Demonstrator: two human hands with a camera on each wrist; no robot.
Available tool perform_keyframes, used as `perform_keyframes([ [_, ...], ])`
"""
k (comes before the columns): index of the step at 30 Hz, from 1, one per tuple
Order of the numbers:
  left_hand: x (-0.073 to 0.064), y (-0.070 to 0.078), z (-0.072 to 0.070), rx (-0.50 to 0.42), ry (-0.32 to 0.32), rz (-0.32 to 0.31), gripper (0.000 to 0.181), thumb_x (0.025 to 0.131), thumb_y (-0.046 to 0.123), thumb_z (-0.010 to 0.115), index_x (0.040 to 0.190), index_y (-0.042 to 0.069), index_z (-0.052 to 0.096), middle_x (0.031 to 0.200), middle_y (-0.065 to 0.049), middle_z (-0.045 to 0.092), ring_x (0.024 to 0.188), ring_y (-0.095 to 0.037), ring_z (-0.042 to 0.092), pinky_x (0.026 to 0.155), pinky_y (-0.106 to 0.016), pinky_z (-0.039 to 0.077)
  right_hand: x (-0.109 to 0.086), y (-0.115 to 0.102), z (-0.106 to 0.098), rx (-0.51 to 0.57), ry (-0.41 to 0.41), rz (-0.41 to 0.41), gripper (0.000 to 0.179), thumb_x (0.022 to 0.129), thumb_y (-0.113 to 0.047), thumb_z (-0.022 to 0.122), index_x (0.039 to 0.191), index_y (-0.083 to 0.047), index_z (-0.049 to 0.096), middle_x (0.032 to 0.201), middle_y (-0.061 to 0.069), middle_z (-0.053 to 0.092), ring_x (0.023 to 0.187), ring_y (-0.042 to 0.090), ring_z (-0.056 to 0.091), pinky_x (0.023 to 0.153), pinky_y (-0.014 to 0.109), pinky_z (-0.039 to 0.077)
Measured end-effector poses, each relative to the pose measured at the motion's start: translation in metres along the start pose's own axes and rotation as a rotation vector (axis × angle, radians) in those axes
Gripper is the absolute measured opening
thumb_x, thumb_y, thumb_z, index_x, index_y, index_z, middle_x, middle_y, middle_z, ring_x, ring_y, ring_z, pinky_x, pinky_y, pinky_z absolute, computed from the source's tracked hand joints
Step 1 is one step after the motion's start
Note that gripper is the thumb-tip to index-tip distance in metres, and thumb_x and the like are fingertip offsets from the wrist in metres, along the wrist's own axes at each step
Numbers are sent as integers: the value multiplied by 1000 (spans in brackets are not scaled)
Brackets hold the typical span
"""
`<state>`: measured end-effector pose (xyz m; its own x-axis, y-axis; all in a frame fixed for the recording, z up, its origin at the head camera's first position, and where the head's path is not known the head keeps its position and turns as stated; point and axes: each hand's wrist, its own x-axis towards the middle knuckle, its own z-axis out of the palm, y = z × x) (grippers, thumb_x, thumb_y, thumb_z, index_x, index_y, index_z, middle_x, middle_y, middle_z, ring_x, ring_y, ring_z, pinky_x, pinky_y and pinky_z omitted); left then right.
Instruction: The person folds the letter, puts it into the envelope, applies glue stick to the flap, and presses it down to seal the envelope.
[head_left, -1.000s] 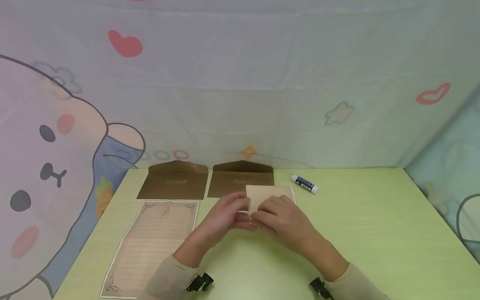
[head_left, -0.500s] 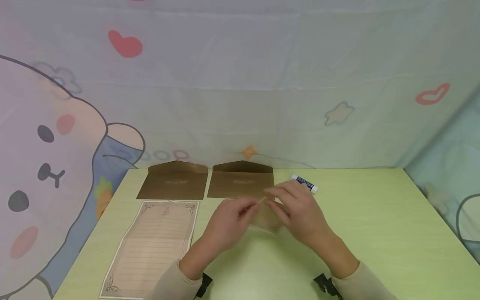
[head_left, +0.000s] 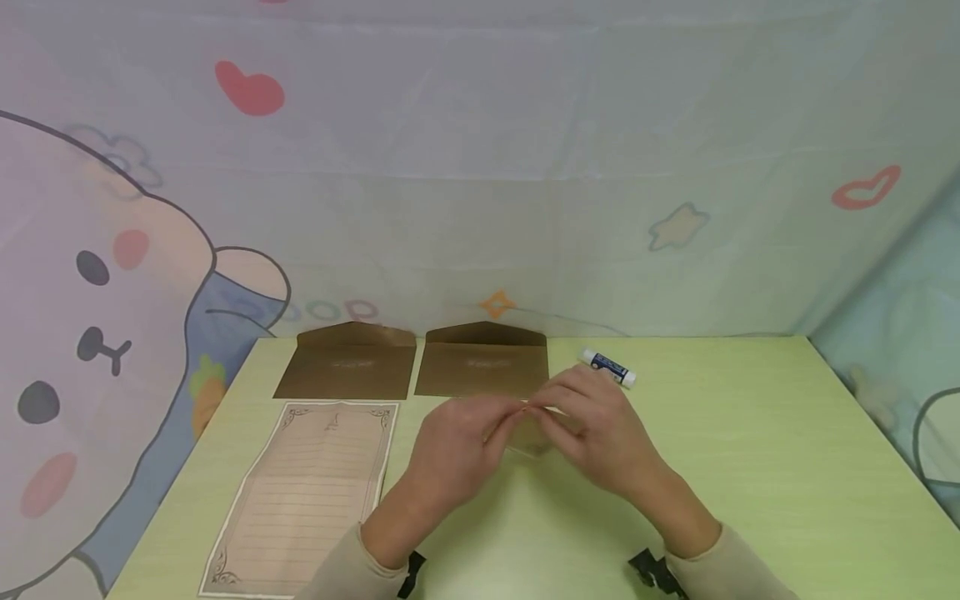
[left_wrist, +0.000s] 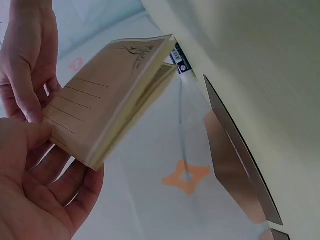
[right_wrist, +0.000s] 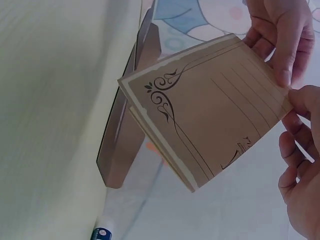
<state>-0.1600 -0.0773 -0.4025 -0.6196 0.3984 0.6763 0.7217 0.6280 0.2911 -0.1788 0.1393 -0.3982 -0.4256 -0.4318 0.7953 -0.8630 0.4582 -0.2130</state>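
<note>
A folded sheet of letter paper (right_wrist: 215,110), tan with ruled lines and a scrollwork corner, is held up in the air between both hands. The left hand (head_left: 453,446) pinches its folded edge between thumb and fingers. Close beside it, the right hand (head_left: 600,425) pinches the same edge. In the left wrist view the folded letter paper (left_wrist: 95,95) hangs with its layers slightly apart at the far side. From the head view most of the paper is hidden behind the hands.
An unfolded letter sheet (head_left: 307,500) lies at the left of the table. Two brown envelopes (head_left: 345,372) (head_left: 480,371) with raised flaps lie along the back edge. A glue stick (head_left: 609,368) lies right of them, just beyond the right hand.
The folded letter paper has turned from facing the head camera to hanging below the fingers. Both hands have shifted to pinch its upper edge, their fingertips now close together.
</note>
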Motion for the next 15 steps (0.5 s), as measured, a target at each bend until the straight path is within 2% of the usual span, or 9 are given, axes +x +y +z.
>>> perform_keyframes([
  [6,-2,-9,-5,24,-29,-40,5,94,11,82,97,14,82,88,5,79,63,-8,65,54,-27,51,2,6,-12,79,34,72,8,100,-17,75,94,-13,77,93,-7,71,88,16,62,78,33,43],
  [10,-3,-15,-6,40,-50,-62,5,93,11,82,98,14,82,89,5,79,60,-7,62,51,-26,47,1,10,-20,97,44,132,6,95,-9,78,94,-15,77,94,-7,71,90,16,63,81,32,46],
  [15,-3,-17,-5,54,-73,-68,4,95,11,79,98,14,81,89,3,80,63,-9,65,54,-28,50,0,12,-22,124,30,176,14,92,-2,79,95,-15,76,95,-6,70,89,18,62,81,28,48],
])
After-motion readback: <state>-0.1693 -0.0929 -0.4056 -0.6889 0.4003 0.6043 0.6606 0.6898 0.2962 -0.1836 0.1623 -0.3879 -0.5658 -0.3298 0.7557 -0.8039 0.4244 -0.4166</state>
